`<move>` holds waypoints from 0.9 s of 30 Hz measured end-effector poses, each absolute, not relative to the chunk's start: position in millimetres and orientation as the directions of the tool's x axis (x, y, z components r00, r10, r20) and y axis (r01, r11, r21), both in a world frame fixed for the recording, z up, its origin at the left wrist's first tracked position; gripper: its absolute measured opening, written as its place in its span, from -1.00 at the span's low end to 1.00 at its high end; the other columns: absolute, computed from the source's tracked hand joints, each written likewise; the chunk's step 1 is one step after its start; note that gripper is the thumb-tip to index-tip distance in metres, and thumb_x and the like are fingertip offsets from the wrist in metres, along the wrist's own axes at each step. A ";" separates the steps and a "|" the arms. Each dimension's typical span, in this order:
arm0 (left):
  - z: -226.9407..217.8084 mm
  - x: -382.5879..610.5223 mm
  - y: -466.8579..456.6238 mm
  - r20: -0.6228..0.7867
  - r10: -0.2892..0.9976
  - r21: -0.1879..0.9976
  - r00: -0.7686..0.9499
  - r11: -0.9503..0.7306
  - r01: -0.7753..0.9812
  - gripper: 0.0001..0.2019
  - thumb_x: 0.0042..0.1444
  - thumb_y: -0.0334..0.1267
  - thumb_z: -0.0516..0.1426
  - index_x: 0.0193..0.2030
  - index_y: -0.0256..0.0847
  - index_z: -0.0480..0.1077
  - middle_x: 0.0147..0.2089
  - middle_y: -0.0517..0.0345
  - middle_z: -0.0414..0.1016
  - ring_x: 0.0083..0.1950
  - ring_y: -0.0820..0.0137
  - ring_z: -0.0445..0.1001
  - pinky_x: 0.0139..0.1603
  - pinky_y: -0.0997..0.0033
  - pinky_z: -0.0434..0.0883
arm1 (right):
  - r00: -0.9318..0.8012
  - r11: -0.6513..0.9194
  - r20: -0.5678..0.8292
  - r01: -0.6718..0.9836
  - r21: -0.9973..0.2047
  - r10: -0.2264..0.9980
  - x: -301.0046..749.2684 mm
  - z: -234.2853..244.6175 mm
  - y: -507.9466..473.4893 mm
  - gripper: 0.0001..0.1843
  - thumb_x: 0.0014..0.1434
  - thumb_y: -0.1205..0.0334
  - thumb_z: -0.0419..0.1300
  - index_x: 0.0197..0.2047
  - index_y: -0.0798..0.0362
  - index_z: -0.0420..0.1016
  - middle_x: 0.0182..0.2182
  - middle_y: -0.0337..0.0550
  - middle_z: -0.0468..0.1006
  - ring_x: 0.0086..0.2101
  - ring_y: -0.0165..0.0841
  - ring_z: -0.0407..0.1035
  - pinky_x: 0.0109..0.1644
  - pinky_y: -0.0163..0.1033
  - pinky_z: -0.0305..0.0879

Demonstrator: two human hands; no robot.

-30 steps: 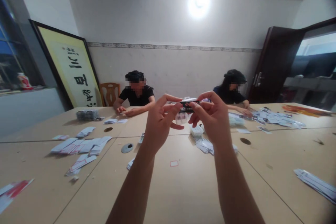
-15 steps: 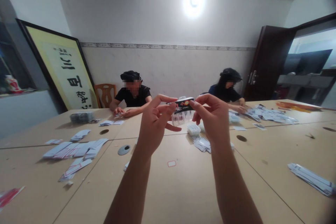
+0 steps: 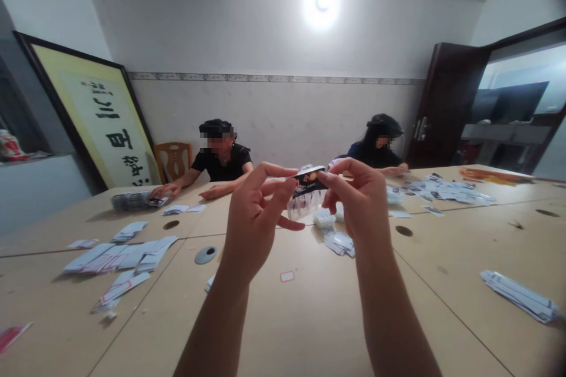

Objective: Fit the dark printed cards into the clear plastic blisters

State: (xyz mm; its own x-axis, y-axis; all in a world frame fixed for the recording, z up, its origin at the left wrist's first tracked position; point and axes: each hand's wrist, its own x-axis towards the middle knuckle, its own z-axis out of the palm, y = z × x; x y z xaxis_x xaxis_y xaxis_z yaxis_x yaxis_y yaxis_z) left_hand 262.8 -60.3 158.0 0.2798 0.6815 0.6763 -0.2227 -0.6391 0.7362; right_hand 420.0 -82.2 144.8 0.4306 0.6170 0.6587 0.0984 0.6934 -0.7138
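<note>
Between both hands I hold a small clear plastic case (image 3: 303, 205) up above the table. A black label (image 3: 309, 185) with red, orange and white print lies across its upper part, and small dark pieces show through the plastic. My left hand (image 3: 256, 209) pinches the label's left end between thumb and forefinger, with its lower fingers beside the case. At the opposite end, my right hand (image 3: 362, 200) grips the label's right corner with thumb and forefinger. What the small pieces are cannot be made out.
White slips (image 3: 106, 256) lie in bunches on the left of the table (image 3: 318, 318). Beyond my hands are clear cases (image 3: 325, 219) and more slips (image 3: 339, 242). A strip bundle (image 3: 517, 294) lies at right. Two people sit opposite, near stacked cases (image 3: 128, 201) and scattered cards (image 3: 446, 188).
My hands keep their pinch on the case, which tilts slightly more. The view has shifted a little. The person at left has reached a hand to the stacked cases.
</note>
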 end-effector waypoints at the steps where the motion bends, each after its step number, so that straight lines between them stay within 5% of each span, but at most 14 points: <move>1: 158.2 262.7 -60.7 0.678 0.681 0.735 0.278 -0.640 -0.224 -0.74 0.14 -0.04 0.30 -0.21 -0.18 0.47 -0.41 0.21 0.54 -0.42 0.43 0.56 -0.61 0.49 0.62 | 0.428 0.695 0.654 0.080 -0.715 0.624 420.6 144.5 -81.9 -0.77 0.02 0.17 0.42 -0.44 0.02 0.44 -0.65 -0.37 0.40 -0.72 -0.50 0.30 -0.72 -0.39 0.13; 27: 157.0 262.4 -62.3 0.681 0.677 0.732 0.277 -0.624 -0.275 -0.80 0.16 -0.10 0.29 -0.22 -0.17 0.48 -0.38 0.23 0.54 -0.39 0.43 0.54 -0.63 0.43 0.64 | 0.404 0.721 0.662 0.007 -0.693 0.632 420.2 145.8 -82.8 -0.76 0.04 0.22 0.45 -0.46 0.06 0.47 -0.57 -0.33 0.49 -0.73 -0.55 0.32 -0.74 -0.45 0.18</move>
